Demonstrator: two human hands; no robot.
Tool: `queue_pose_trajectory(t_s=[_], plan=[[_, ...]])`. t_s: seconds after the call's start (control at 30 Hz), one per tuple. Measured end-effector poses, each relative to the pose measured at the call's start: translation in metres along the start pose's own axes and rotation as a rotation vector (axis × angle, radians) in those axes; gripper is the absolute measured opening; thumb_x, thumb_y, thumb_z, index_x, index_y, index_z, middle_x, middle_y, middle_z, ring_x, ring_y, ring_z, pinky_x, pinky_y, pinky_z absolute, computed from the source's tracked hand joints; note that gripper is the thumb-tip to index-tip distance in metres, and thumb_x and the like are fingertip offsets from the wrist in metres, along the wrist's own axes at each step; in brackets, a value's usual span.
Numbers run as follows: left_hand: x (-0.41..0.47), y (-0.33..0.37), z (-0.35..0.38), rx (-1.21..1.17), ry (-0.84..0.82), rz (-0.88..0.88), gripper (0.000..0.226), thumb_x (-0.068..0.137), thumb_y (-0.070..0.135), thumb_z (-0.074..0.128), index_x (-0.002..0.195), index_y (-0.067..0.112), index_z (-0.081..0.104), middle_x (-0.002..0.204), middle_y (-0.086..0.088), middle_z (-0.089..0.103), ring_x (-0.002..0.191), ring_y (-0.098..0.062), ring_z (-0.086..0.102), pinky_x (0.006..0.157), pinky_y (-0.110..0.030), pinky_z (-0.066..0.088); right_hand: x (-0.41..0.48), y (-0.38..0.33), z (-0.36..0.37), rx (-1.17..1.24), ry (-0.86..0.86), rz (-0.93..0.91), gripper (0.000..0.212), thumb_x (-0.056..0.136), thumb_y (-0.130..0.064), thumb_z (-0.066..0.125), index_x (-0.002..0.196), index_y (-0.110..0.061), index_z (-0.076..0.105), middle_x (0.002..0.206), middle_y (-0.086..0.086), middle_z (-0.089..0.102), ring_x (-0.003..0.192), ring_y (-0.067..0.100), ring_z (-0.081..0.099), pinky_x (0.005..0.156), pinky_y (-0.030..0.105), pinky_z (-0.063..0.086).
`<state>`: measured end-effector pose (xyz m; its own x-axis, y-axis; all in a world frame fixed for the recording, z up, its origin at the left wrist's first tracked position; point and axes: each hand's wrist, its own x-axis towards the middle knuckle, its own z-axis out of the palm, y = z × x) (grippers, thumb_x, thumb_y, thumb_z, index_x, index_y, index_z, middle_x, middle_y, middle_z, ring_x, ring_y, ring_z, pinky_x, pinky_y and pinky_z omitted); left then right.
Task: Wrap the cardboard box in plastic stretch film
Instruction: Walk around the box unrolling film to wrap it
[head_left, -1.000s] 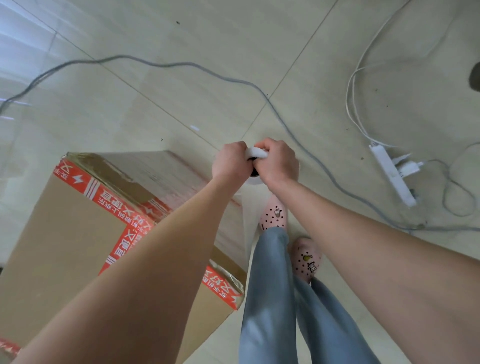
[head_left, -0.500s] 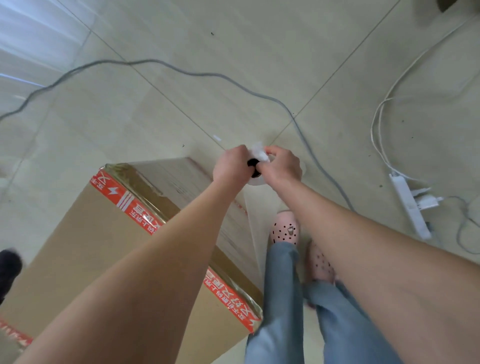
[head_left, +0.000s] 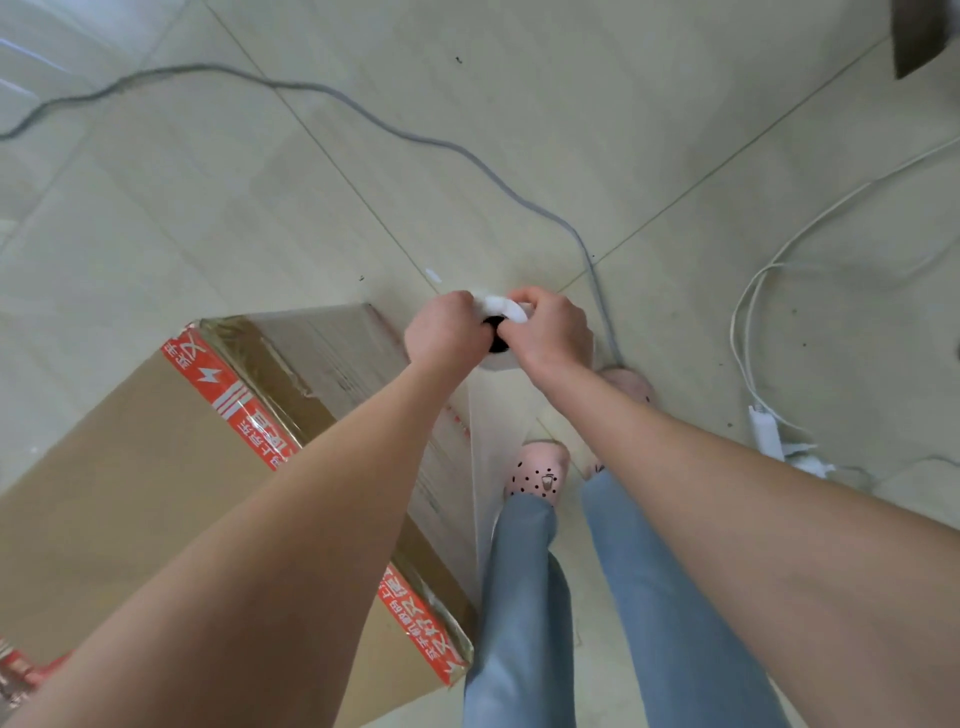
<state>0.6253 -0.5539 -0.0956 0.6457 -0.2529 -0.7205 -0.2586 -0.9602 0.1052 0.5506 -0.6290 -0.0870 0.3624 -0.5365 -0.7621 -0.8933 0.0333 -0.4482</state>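
1. Head view, centre of the frame: both hands meet on a white roll of stretch film (head_left: 503, 332), held upright with its dark core opening facing the camera.
2. The left hand (head_left: 445, 332) is closed around the roll's left side, fingers curled tight against it.
3. The right hand (head_left: 553, 332) is clenched on the roll's right side, thumb over the top rim.
4. A clear sheet of film (head_left: 485, 467) runs down from the roll to the near side of the cardboard box (head_left: 130, 493), where it lies shiny over the side face.
5. The box fills the lower left of the frame and stands on the tiled floor (head_left: 519, 130), its edges bound with red printed tape (head_left: 228, 400).
6. Lower centre: blue jeans (head_left: 524, 597) and a pink perforated shoe (head_left: 535, 467), just beside the box's corner.
7. A grey cable (head_left: 467, 150) crosses the upper floor; a white power strip (head_left: 766, 436) with white cords lies at the right edge.
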Motion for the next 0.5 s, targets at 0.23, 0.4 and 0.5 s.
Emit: queue_pose_trajectory(t_s=[0.23,0.4,0.5], plan=[[0.001,-0.006,-0.010,-0.237,0.004,-0.221,0.038,0.081,0.043,0.052,0.090,0.009,0.065,0.085,-0.008,0.071,0.081,-0.028,0.067,0.071,-0.033,0.054,0.011,-0.021,0.005,0.039,-0.026,0.045,0.034,0.073,-0.022,0.062,0.107,-0.025,0.059,0.098,-0.002,0.061,0.082,0.021,0.052,0.071,0.026,0.039],[0.011,0.000,-0.020,-0.344,0.040,-0.184,0.024,0.079,0.027,0.059,0.093,0.009,0.066,0.090,-0.010,0.070,0.082,-0.028,0.067,0.070,-0.034,0.055,0.027,-0.039,-0.004,-0.090,-0.068,-0.055,0.033,0.073,-0.021,0.062,0.104,-0.033,0.064,0.103,-0.005,0.067,0.084,0.021,0.056,0.071,0.026,0.041],[0.024,0.006,-0.030,-0.304,-0.018,-0.121,0.018,0.079,0.015,0.057,0.094,0.016,0.068,0.080,-0.004,0.062,0.078,-0.027,0.060,0.064,-0.029,0.050,0.030,-0.042,-0.004,-0.170,-0.086,-0.082,0.031,0.073,-0.019,0.061,0.099,-0.035,0.065,0.093,-0.004,0.066,0.081,0.021,0.057,0.067,0.025,0.040]])
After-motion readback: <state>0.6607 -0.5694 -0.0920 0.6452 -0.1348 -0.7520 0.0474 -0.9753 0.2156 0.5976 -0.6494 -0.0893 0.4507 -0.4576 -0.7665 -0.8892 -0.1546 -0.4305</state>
